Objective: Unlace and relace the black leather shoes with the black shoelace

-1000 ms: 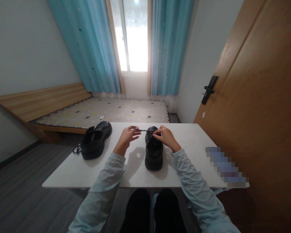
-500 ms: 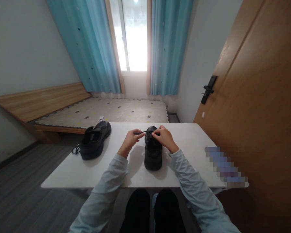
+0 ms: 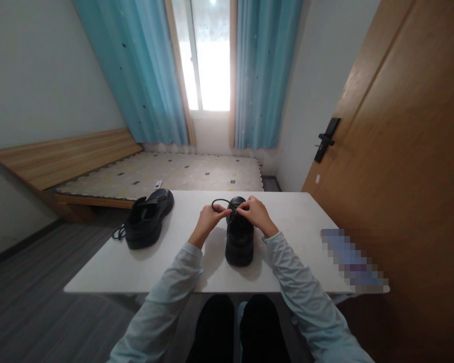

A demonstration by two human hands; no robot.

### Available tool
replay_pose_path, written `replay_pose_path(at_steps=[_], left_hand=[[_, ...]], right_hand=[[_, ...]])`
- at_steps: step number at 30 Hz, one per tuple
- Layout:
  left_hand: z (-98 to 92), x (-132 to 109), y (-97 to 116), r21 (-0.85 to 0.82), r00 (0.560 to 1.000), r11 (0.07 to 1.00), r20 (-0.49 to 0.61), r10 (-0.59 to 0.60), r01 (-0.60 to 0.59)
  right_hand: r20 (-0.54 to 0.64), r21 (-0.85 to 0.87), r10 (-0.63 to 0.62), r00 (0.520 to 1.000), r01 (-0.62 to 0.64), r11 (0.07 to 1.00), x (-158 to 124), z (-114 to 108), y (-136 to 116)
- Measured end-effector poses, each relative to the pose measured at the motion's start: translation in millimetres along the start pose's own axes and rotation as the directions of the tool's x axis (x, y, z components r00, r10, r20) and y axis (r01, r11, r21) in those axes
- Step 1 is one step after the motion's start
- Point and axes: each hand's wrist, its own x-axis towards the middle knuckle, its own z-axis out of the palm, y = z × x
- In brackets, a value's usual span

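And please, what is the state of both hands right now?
Left hand: closed, pinching the looped black lace.
Right hand: closed, apparently pinching lace over the shoe in front; its exact grip is too small to tell.

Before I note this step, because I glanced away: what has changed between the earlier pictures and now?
The left hand has moved right, toward the right-hand shoe; its lace, earlier drawn out leftward, now bows up in a loop. No new grip or release is clear. The right hand and other shoe stayed put.
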Motion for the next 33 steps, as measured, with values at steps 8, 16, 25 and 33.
replay_pose_path(at_steps=[8,16,25,33], left_hand=[[4.7,1,-5,0.013,0.999,1.0,0.044,-0.008,0.008],[12.8,6,-9,0.006,0.993,0.999,0.109,0.053,-0.054],[16.0,5,-8,0.005,0.991,0.996,0.098,0.088,-0.088],[16.3,5,-6,-0.006,1.0,1.0,-0.019,0.022,-0.022]], right_hand=[[0.061,-0.015,-0.019,0.998,0.02,1.0,9,0,-1],[0.112,-0.078,0.018,0.994,-0.01,0.997,12,-1,-4],[0.113,-0.123,-0.012,0.994,0.026,0.992,8,3,-4],[0.119,0.128,-0.071,0.99,0.055,0.99,11,-13,5]])
